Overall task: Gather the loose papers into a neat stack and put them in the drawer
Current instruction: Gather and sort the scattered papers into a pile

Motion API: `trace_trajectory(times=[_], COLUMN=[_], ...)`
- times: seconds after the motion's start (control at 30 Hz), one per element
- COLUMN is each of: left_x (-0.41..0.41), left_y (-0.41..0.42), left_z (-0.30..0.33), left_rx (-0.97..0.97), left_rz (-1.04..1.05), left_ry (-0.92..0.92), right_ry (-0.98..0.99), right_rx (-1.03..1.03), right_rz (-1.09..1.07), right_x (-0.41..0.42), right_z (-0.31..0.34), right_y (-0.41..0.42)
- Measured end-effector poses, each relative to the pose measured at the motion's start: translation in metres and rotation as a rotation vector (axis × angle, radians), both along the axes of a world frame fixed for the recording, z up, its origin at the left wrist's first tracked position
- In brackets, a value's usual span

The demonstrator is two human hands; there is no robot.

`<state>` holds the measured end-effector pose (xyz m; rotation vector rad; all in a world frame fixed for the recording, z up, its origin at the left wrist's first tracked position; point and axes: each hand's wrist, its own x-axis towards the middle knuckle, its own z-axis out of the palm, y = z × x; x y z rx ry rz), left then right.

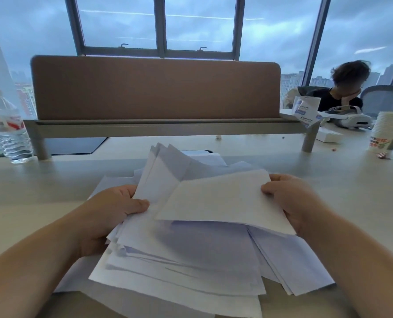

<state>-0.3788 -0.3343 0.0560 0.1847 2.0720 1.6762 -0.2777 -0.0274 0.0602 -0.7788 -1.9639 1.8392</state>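
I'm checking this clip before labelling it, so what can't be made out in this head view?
- Drawer: nowhere in the head view.
- Papers: the count is unclear, since sheets overlap and the bottom edge cuts some off.
- Left hand and right hand: the fingers behind the sheets are hidden.
- Water bottle label: too blurred to read.

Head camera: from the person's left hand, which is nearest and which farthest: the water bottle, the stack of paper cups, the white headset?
1. Water bottle, far left of the left hand.
2. Stack of paper cups, right edge.
3. White headset, behind the cups.
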Motion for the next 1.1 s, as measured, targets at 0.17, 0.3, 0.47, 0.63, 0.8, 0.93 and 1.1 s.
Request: trace_trajectory(times=[0.17, 0.3, 0.47, 0.63, 0.8, 0.93, 1.1], left_x=[0.005, 0.005, 0.009, 0.015, 0.015, 0.014, -0.005], left_y=[0.001, 0.001, 0.003, 0.004, 0.002, 0.002, -0.004], left_z=[0.002, 0.001, 0.002, 0.006, 0.005, 0.006, 0.019], left_rx=[0.011, 0.029, 0.000, -0.067, -0.139, -0.140, -0.081], left_rz=[-0.003, 0.017, -0.002, -0.067, -0.112, -0.095, 0.083], left_ry=[-0.016, -0.021, -0.025, 0.024, 0.053, 0.073, 0.228], right_ry=[-0.129, -0.235, -0.249, -0.187, -0.269, -0.199, -0.231], right_rx=[0.200, 0.323, 0.508, 0.684, 0.857, 0.816, 0.946], right_rz=[-0.020, 0.086, 0.236, 0.437, 0.501, 0.448, 0.167], right_x=[0.003, 0.001, 0.006, 0.009, 0.008, 0.005, 0.009], right_z=[0.000, -0.010, -0.007, -0.007, -0.012, -0.009, 0.000], right_y=[0.005, -0.004, -0.016, -0.028, -0.029, -0.027, -0.004])
